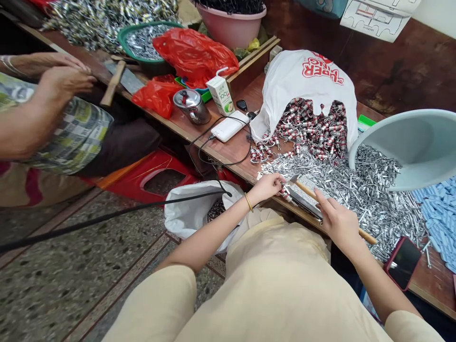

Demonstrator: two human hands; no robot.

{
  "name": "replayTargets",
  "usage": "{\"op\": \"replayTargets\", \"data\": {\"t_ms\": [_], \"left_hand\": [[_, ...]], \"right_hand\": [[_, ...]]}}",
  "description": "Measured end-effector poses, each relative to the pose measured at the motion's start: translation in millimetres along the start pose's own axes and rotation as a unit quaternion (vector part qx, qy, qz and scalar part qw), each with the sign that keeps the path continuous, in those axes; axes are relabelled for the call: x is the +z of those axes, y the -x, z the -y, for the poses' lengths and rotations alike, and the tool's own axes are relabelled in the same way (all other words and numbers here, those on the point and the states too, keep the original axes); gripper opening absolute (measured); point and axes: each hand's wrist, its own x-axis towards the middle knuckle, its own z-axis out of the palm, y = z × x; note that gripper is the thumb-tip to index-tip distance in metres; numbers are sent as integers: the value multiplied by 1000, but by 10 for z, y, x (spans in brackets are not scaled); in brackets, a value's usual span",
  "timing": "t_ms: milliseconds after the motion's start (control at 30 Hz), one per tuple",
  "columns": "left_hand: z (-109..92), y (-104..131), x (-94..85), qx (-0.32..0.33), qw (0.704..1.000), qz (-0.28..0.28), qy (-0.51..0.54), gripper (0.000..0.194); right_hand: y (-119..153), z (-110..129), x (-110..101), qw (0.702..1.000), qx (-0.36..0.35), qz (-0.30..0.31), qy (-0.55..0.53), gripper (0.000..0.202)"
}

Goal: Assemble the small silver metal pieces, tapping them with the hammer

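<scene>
The fingertips of my left hand (268, 186) are pinched together at the table's front edge. They meet a small red-and-silver metal piece (285, 193), partly hidden by them, at the left end of a dark metal bar (304, 205). My right hand (338, 221) is closed around the wooden handle of a hammer (306, 189). The hammer head is to the left, close to my left fingertips, and the handle's end shows past my palm. Loose silver metal parts (331, 183) lie spread just behind both hands.
Red-and-silver pieces (313, 133) spill from a white plastic bag (309, 71). A grey basin (420, 142) lies tipped at right, near a phone (403, 262). At left are a metal mug (191, 105), a power bank (230, 126), a cable and another person's hands (67, 76). A white sack (185, 209) stands below.
</scene>
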Motion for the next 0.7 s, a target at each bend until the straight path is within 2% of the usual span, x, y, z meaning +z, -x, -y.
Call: {"op": "replayTargets", "data": {"t_ms": [133, 300, 433, 500, 600, 700], "left_hand": [[-47, 7, 19, 4, 1000, -3, -11, 33], [-31, -1, 29, 8, 1000, -15, -15, 31], [-48, 40, 28, 11, 1000, -20, 13, 25], [-62, 85, 25, 4, 998, -21, 55, 23], [-72, 170, 48, -39, 984, -13, 176, 18], [-57, 252, 111, -83, 957, -20, 276, 13]], "right_hand": [[-13, 25, 19, 999, -16, 47, 14, 58], [-23, 42, 12, 1000, -10, 21, 7, 56], [-33, -40, 62, 997, -3, 50, -50, 53], [-22, -145, 136, 993, 16, 36, -112, 49], [23, -281, 281, 982, 52, 11, -183, 46], [61, -276, 395, 981, 102, 0, -166, 44]]}}
